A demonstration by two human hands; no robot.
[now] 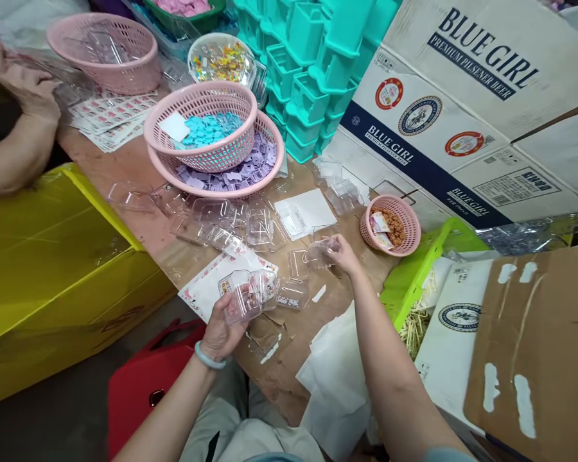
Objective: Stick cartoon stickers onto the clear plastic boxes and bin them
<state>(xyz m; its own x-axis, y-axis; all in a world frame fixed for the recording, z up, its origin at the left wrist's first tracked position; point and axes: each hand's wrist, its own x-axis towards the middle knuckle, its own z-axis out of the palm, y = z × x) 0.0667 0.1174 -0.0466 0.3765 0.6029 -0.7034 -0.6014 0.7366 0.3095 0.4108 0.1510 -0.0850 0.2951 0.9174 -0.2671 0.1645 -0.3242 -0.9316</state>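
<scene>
My left hand point(218, 332) is closed round a clear plastic blister case point(245, 296) with something printed inside, held just above the brown table point(289, 378). My right hand point(343, 255) reaches forward and pinches another clear plastic case point(319, 251) near the table's middle. Several more empty clear cases point(231, 224) lie scattered ahead of both hands. A printed card sheet point(207, 289) lies under my left hand.
Two stacked pink baskets point(207, 128) hold blue and purple pieces; a small pink basket point(390, 224) holds brown bits. Teal trays point(308, 64) and a Blue Girl carton point(462, 109) stand behind. Yellow box point(52, 269) at left, another person's arm point(14, 128) far left.
</scene>
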